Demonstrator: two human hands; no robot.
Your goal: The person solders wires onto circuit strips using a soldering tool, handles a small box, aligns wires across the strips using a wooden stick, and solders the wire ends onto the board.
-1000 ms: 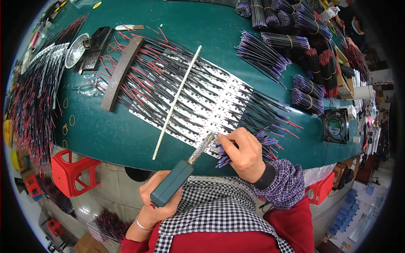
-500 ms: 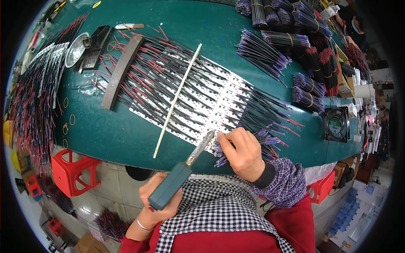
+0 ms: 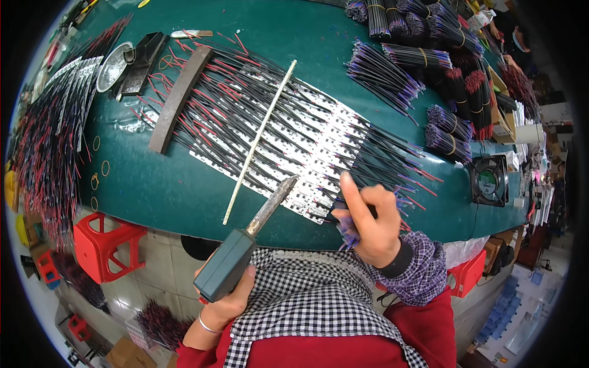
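Lifted since 1 s ago: right hand [image 3: 371, 224] up off the board edge, index finger raised straight, other fingers curled narrow round a small bunch of purple-tipped wires [image 3: 347, 230] at the near table edge. Before, same hand lay flat, pressing wire ends w/ iron tip right beside it. Soldering iron [image 3: 245, 242] pulled back a bit too; metal tip now over the near edge of the white strip boards [image 3: 294, 138], just left of the raised finger, not touching it. Cannot tell if tip touches the boards.

Left hand [image 3: 228, 300] wrapped tight on the iron's dark green handle, below the table edge, close to the checked apron [image 3: 307, 300].

Boards laid side by side on green table [image 3: 159, 190], black + red wires fanned across them. Thin pale stick [image 3: 261, 138] lying diagonally over the wires. Dark curved bar [image 3: 178, 98] weighing down wire ends at far left of the boards. Round metal dish [image 3: 113, 58] and black block [image 3: 142, 58] just beyond the bar. Bundled purple/black wires [image 3: 383, 73] w/ yellow bands at far right, more bundles behind. Small square fan [image 3: 489, 180] at right table edge. Red stool [image 3: 101, 245] under the table, left side. Loose rubber bands near left table edge.
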